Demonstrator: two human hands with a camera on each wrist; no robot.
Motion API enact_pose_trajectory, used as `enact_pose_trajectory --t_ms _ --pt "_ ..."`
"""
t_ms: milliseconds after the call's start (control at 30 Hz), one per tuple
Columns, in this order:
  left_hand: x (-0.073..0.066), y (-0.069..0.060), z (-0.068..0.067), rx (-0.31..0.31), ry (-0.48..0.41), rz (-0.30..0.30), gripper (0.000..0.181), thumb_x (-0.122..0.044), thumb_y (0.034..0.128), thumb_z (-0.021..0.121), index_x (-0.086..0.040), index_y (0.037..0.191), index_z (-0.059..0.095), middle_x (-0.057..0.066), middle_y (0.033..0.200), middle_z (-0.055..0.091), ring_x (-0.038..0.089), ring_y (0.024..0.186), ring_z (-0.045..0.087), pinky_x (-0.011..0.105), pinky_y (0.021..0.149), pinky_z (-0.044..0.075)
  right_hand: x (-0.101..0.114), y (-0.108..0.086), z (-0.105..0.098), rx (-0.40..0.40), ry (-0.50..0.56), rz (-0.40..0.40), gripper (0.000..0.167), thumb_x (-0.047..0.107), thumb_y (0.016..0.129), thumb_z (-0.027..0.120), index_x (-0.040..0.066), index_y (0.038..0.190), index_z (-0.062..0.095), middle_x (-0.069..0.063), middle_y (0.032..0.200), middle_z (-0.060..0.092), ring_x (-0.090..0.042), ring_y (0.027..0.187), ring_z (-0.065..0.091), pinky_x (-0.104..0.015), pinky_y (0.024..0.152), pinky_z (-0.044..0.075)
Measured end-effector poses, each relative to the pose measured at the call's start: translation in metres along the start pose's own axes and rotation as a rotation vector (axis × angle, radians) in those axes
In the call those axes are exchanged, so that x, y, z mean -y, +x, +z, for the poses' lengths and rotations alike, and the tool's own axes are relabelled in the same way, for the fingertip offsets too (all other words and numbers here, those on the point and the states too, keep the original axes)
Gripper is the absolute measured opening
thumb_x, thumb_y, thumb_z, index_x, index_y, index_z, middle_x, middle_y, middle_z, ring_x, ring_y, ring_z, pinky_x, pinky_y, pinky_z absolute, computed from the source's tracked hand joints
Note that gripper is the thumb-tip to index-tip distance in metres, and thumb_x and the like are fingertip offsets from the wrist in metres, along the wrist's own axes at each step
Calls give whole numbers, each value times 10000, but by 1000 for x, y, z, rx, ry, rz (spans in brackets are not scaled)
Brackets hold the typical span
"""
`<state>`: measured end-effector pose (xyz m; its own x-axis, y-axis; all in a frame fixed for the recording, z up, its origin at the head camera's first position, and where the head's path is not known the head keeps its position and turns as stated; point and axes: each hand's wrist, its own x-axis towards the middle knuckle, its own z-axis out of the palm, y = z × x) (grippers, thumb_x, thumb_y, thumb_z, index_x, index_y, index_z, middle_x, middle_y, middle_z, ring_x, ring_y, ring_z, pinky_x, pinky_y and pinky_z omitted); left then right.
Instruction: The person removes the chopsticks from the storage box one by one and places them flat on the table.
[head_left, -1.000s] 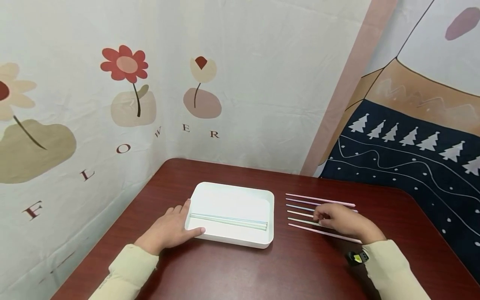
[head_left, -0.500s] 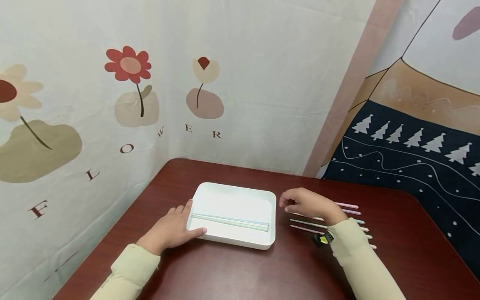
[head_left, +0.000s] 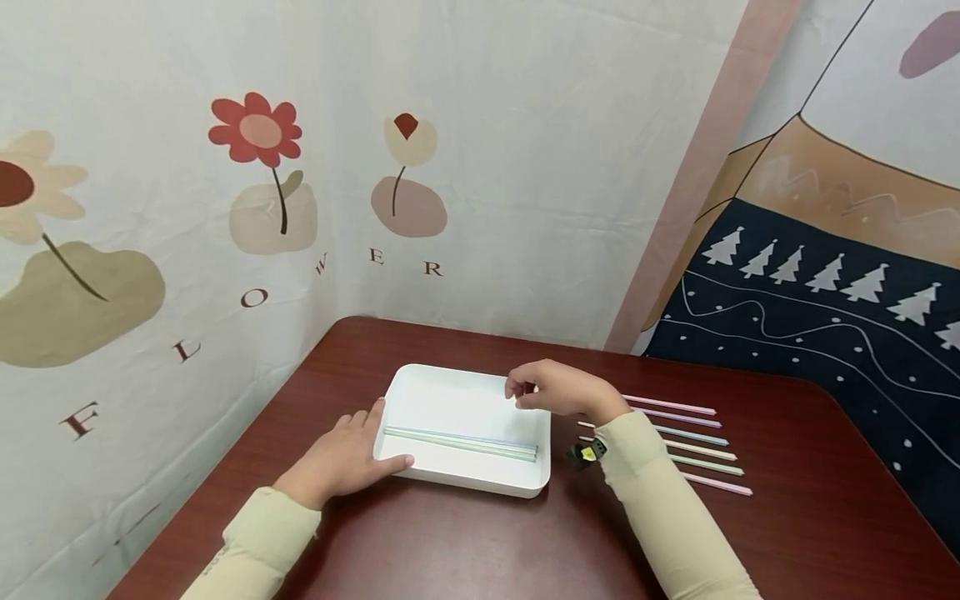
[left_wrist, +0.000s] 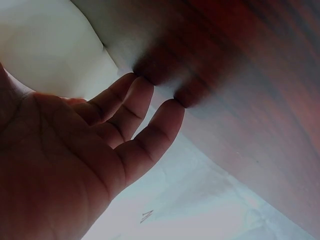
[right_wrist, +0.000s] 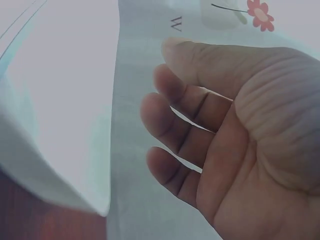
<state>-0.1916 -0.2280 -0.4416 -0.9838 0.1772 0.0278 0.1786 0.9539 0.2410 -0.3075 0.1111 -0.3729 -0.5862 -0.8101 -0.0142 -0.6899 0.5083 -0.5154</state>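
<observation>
The left hand (head_left: 341, 458) rests at the left end of the white tray (head_left: 465, 482), its thumb across the near corner of the rim; in the left wrist view, fingertips touch the table (head_left: 450, 542). This hand steadies the tray, I judge, and does not clench it. The right hand (head_left: 555, 389) hangs above the right back part of the tray. Its fingers are loosely bent, and the right wrist view shows nothing between them, so it grasps no stick.

The pastel sticks in the tray (head_left: 465, 447) lie in 1 narrow bundle across its middle, slightly fanned at the right; they overlap, so I cannot count them surely. Another 6 pastel sticks (head_left: 697, 448) lie in a row on the table, to the right of the tray, apart from each other, partly hidden by the right sleeve (head_left: 667, 500).

Some risks I see. If the right forearm comes lower, the sleeve or the black wrist camera (head_left: 587, 452) could sweep the row and make the sticks roll together. If the left thumb presses too hard on the rim, the tray could tip or slide, and the bundle would spread more.
</observation>
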Motion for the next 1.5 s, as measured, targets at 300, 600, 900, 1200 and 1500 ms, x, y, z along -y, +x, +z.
enact_pose_trajectory --t_ms 300,600,900,1200,1500 --pt "1 1 0 -1 -3 4 1169 -774 801 582 96 1509 256 302 1365 487 481 1248 458 549 968 434 -1 33 16 32 100 -44 119 100 958 647 75 1069 681 65 874 607 -115 840 554 -298 734 469" --pt "0 1 -1 -7 -1 4 1161 -769 802 584 94 1510 265 295 1368 487 466 1242 465 544 957 442 -9 55 36 79 222 -43 114 60 946 650 59 1054 685 27 933 646 -125 882 574 -282 771 468" --pt "0 1 0 -21 4 19 1158 -756 806 593 121 1494 277 314 1354 494 479 1246 465 545 977 429 -8 69 60 175 241 -31 95 46 935 653 108 999 683 57 868 626 -89 822 561 -247 717 453" --pt "-1 0 0 -22 10 20 1168 -768 799 590 117 1495 278 306 1347 503 465 1227 480 537 961 443 -5 72 72 188 178 -14 145 23 910 654 161 948 678 75 821 597 -60 770 532 -232 716 443" --pt "0 0 0 -26 23 24 1146 -749 800 610 102 1494 283 286 1317 525 455 1178 503 525 928 468 -5 75 77 179 129 -5 163 21 905 628 173 931 679 93 754 553 -35 694 490 -210 661 411"
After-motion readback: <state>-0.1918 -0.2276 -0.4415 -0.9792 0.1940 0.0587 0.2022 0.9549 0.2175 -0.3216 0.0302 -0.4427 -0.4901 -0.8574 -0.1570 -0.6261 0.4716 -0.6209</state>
